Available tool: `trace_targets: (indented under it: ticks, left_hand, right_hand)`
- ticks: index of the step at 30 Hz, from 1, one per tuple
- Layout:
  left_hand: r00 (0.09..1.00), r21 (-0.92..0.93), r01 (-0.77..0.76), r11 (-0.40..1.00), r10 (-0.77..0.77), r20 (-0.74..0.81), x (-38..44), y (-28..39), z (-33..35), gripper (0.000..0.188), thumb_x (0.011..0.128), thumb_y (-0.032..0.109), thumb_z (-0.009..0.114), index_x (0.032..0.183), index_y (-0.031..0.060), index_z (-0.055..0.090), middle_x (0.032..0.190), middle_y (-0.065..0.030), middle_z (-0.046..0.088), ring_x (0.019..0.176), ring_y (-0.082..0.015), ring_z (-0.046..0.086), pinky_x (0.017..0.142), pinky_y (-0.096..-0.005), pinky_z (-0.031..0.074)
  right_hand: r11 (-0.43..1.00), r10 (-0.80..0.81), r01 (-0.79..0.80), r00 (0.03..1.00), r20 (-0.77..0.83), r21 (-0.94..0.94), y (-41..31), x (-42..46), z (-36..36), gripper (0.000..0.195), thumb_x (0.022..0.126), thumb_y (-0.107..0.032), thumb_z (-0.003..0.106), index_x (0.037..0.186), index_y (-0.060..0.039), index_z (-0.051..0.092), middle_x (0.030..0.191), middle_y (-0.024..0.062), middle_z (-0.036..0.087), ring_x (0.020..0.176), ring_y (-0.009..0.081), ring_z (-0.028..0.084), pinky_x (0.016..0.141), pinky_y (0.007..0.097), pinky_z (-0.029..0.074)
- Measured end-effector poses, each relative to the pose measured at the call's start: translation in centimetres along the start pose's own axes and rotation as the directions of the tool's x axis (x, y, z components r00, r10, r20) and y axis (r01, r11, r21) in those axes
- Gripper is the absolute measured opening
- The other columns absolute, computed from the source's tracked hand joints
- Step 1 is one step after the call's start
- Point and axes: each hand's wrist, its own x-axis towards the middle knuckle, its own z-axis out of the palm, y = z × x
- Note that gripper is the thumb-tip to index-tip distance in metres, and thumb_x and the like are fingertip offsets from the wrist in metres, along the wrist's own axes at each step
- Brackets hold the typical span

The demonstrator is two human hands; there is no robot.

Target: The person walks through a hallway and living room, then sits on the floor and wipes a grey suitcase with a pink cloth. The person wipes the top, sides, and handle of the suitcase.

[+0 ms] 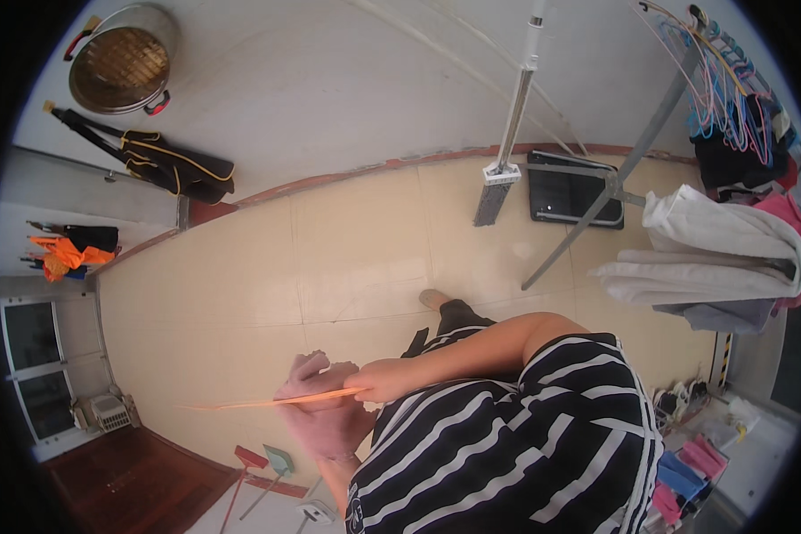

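My right hand (382,379) is closed round one end of a thin orange object (294,399), seen edge-on, perhaps a clothes hanger. That object reaches left across a pink cloth item (327,424) with an uneven edge. The pink cloth covers my left hand, of which only the wrist and forearm (334,477) show below it; how its fingers lie is hidden. Both hands are close together in front of my black-and-white striped top (480,447).
A metal drying rack (574,230) holds a white towel (727,267), other cloths and coloured hangers (727,93). A flat mop (497,193) stands beside a black tray-like object (561,190). Below left are a red dustpan or broom (250,457) and a green one (278,459).
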Motion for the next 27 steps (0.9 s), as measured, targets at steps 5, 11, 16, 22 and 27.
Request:
trace_targets:
  ticks: [5,11,16,22,27]
  left_hand:
    - [0.997,0.2,-0.005,0.98,-0.01,0.075,3.4,-0.5,3.4,0.019,0.089,0.022,0.045,0.099,0.006,0.042,0.078,0.0018,0.041,0.066,-0.0071,0.04,0.057,-0.0172,0.034]
    - [0.993,0.286,-0.07,0.956,0.04,0.11,7.1,-0.3,6.9,0.019,0.088,0.021,0.047,0.099,0.0061,0.043,0.079,0.0012,0.043,0.068,-0.0082,0.042,0.058,-0.0182,0.036]
    - [0.993,0.303,-0.062,0.951,0.028,0.112,9.0,-0.7,8.2,0.02,0.087,0.021,0.048,0.1,0.0063,0.044,0.08,0.0006,0.044,0.069,-0.0091,0.043,0.059,-0.0189,0.036]
    - [0.997,0.319,-0.064,0.946,0.05,0.053,9.4,-0.8,8.2,0.02,0.086,0.02,0.049,0.1,0.0064,0.046,0.081,-0.0001,0.045,0.07,-0.0102,0.044,0.06,-0.0199,0.038]
    - [0.997,0.337,-0.08,0.938,0.076,0.025,9.9,-0.6,8.4,0.021,0.085,0.02,0.051,0.1,0.0066,0.047,0.083,-0.0007,0.047,0.071,-0.0112,0.046,0.061,-0.0207,0.038]
  right_hand:
    - [0.99,0.085,-0.073,0.991,-0.1,0.119,-0.1,-1.0,-2.6,0.023,0.097,-0.023,0.053,0.11,-0.0053,0.056,0.085,0.0213,0.064,0.085,0.0395,0.063,0.075,0.0498,0.047]
    - [0.988,0.046,-0.007,0.967,-0.252,0.153,0.1,-1.9,-4.1,0.023,0.098,-0.02,0.052,0.113,-0.0023,0.051,0.089,0.0235,0.063,0.087,0.0426,0.062,0.076,0.0499,0.046]
    - [0.981,0.051,0.008,0.951,-0.306,0.191,0.6,-2.3,-5.8,0.024,0.098,-0.016,0.052,0.116,-0.0022,0.048,0.096,0.0251,0.063,0.091,0.0426,0.062,0.079,0.0495,0.047]
    - [0.972,0.031,0.033,0.963,-0.266,0.231,0.7,-2.2,-6.8,0.033,0.097,-0.014,0.05,0.128,-0.0033,0.046,0.103,0.0257,0.063,0.097,0.0429,0.062,0.084,0.0485,0.048]
    - [0.967,-0.023,0.097,0.955,-0.296,0.236,1.3,-1.1,-7.2,0.035,0.096,-0.013,0.051,0.129,-0.0032,0.046,0.106,0.026,0.063,0.1,0.0415,0.062,0.085,0.0479,0.048]
